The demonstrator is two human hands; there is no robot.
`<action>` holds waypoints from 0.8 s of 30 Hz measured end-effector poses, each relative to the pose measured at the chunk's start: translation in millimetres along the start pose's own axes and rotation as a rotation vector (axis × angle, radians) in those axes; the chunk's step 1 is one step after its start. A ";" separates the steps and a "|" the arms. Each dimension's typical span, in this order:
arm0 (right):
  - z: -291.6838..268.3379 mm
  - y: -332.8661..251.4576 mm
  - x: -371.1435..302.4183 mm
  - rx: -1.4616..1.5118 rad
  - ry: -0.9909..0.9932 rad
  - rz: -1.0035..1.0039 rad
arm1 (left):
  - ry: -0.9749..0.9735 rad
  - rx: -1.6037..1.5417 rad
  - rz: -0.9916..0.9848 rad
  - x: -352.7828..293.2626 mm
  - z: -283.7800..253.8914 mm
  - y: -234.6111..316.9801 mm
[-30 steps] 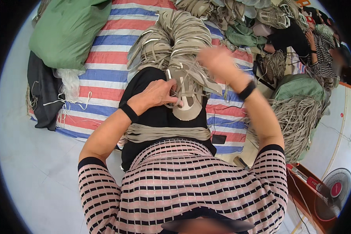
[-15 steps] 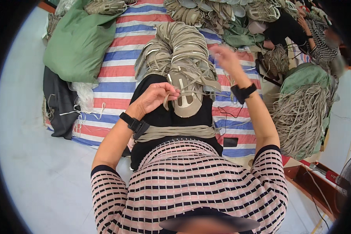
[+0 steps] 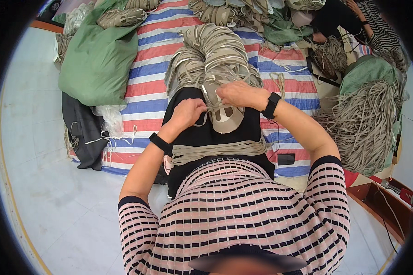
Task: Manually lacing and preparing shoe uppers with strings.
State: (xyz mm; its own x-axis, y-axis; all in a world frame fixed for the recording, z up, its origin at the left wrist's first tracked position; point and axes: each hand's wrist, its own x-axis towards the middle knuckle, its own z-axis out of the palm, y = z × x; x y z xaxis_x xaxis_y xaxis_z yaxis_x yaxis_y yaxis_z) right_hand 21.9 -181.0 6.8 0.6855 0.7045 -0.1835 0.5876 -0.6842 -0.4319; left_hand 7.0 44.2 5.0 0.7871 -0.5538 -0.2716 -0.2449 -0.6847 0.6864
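The left hand (image 3: 188, 113) pinches a beige shoelace (image 3: 212, 108) between thumb and fingertips; the right hand (image 3: 244, 95) curls over the shoe upper (image 3: 227, 123), its grip unclear. The upper lies across black trousers (image 3: 253, 127), toe near. Right, a green sack (image 3: 371, 71) holds heaped laces (image 3: 360, 133); far left, a bulging green bag (image 3: 98, 68) hides its contents.

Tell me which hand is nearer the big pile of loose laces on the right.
Right. The right hand is over the shoe upper, to the left of the pile; the left hand is farther left, at the shoe upper's left edge.
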 end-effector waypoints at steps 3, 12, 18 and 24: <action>0.7 2.4 -0.7 -0.034 0.032 -0.068 | 0.013 0.352 0.069 -6.2 -3.7 20.7; -50.1 51.2 -23.4 -0.377 0.262 0.092 | 0.461 0.032 0.168 -1.7 12.8 12.2; -57.1 85.1 -31.0 -0.492 0.213 0.309 | 0.271 -0.209 0.211 1.6 25.8 8.7; -81.8 142.9 -42.8 -0.561 0.443 0.389 | 0.042 -0.299 0.231 0.6 17.3 11.2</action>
State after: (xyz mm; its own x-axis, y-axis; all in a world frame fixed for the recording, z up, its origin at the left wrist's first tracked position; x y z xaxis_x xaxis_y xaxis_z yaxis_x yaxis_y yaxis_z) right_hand 111.7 -324.3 25.2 0.9225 0.3373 0.1878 0.3195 -0.9401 0.1193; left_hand -5.0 28.0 0.8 0.7544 -0.6534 -0.0633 -0.2476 -0.3725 0.8944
